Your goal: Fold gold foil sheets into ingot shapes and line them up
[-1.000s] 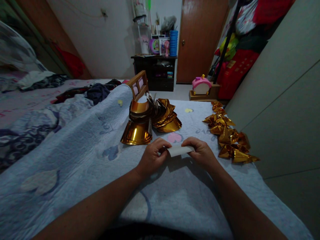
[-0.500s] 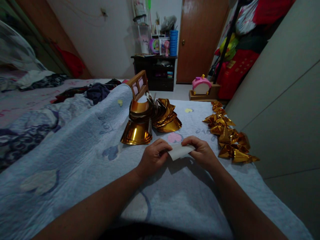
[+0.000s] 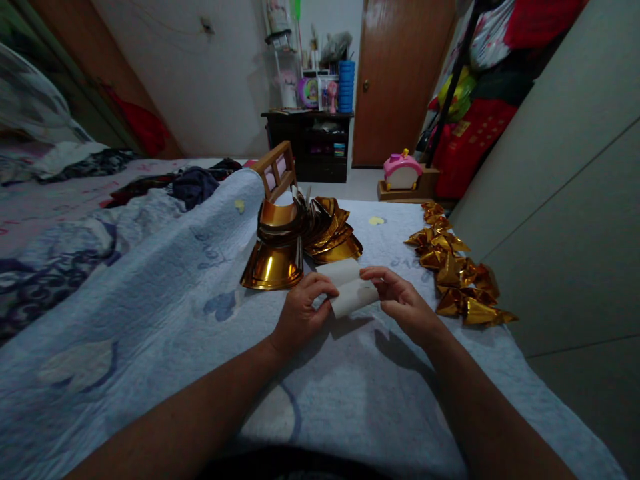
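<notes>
A sheet of paper (image 3: 354,297), its pale side toward me, is held above the bed with a crease across its middle and its far part tilted up. My left hand (image 3: 306,308) pinches its left edge, closed between thumb and fingers. At the right edge, the curled fingers of my right hand (image 3: 403,300) grip it near the fold, thumb lower down. Just beyond my left hand stands a fanned stack of gold foil sheets (image 3: 275,261). Farther right lies a pile of folded gold foil pieces (image 3: 457,273), apart from my right hand.
The blue quilted cover (image 3: 175,373) spreads beneath everything, raised along the left. Crumpled clothes (image 3: 195,187) lie beyond that ridge. A wooden rail (image 3: 276,170) stands behind the foil stack. A pale cabinet (image 3: 575,233) borders the right side; a pink toy (image 3: 403,170) sits past the far edge.
The paper has opened up from a narrow folded strip, so its far part now shows above the crease. My right hand's fingers have loosened and spread a little; the foil piles stay put.
</notes>
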The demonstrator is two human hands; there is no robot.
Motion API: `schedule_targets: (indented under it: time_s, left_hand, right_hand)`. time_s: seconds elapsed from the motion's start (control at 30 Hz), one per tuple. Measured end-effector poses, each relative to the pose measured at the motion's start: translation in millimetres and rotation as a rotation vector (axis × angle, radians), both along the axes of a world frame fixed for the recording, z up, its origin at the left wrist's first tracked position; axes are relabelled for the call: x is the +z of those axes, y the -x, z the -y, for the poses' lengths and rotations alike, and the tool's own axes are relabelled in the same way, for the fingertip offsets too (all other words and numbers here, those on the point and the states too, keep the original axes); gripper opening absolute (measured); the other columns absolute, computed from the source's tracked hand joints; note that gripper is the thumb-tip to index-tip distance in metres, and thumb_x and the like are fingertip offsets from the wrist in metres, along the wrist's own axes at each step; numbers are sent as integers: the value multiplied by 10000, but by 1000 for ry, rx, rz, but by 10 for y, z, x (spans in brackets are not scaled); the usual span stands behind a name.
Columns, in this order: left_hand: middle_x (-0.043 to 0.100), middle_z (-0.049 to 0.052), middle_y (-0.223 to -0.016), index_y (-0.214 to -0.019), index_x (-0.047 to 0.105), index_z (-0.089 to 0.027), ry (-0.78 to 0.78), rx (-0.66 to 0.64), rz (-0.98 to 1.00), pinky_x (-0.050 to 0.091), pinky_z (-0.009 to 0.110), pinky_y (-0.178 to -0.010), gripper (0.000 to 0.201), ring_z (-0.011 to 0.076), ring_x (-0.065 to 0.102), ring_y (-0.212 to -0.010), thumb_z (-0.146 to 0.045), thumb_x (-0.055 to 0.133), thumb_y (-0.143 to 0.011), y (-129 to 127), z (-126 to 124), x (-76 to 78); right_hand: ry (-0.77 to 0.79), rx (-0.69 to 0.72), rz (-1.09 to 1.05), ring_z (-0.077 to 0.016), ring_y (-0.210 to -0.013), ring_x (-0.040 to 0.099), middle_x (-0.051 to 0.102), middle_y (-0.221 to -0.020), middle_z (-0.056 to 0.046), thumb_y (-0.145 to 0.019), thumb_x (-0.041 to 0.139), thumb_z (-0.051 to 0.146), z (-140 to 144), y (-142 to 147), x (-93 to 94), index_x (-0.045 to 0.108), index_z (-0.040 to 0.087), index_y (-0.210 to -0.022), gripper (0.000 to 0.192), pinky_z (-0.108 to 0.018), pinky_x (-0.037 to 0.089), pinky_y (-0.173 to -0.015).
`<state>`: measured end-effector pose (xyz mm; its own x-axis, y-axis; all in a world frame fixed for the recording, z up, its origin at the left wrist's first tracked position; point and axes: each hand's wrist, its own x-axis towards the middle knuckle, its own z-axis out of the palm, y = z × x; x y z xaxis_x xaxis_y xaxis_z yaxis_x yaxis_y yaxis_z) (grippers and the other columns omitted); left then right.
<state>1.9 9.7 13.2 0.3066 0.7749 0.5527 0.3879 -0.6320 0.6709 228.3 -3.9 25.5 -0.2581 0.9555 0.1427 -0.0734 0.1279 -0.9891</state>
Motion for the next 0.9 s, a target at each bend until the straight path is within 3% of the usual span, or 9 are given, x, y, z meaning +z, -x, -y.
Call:
schedule_targets:
  time_s: [0.1,0.2,0.3,0.53,0.73,0.8,0.9]
  left_hand:
    - [628,36,-966,-909,684,-197,-46,37,-11,527,308,-811,200,179,625,-899,-49,590,-812,9,13,4]
    - [631,44,-994,-955,686,-193,-99,19,-33,538,306,-824,218,177,629,-922,-42,596,-827,0,33,15]
    - [642,55,-1015,-998,690,-191,-133,-31,-47,552,305,-837,224,175,641,-942,-46,603,-851,-27,55,15]
    - [680,81,-1080,-1099,694,-203,-119,-192,-95,584,322,-871,245,180,678,-993,-92,594,-904,-58,90,-2]
    - [697,91,-1117,-1107,699,-200,-59,-290,-110,587,347,-904,237,197,686,-1026,-133,608,-898,-61,130,3]
    - [686,89,-1108,-1106,692,-192,-22,-252,-80,596,292,-785,227,158,689,-881,-146,605,-901,-61,143,8]
    - [655,80,-1070,-1089,687,-182,1,-71,-29,542,242,-617,198,109,607,-695,-190,617,-905,-43,137,34]
  right_hand:
    - [185,-46,-228,-229,-1067,634,583,-1321,-68,-657,670,208,3,36,1,559,293,-1220,580,-388,505,-929]
    - [309,-165,-270,-207,-1003,644,621,-1212,-69,-673,801,297,-18,54,-22,564,272,-1162,544,-348,531,-867]
    - [395,-148,-266,-176,-854,641,662,-1041,-59,-643,863,356,-40,47,-44,619,225,-1050,492,-301,543,-747]
    - [387,-159,-269,-114,-638,574,648,-792,4,-616,885,416,-45,17,-44,661,200,-838,382,-236,491,-569]
    - [398,-217,-200,-124,-552,543,635,-684,19,-629,834,410,-42,7,-57,620,201,-813,352,-236,414,-502]
    - [410,-233,-189,-133,-552,552,633,-666,22,-616,826,397,-37,9,-56,609,201,-804,348,-247,426,-522]
    - [408,-235,-154,-122,-532,526,615,-639,32,-609,814,371,-23,15,-42,599,199,-789,329,-232,387,-500]
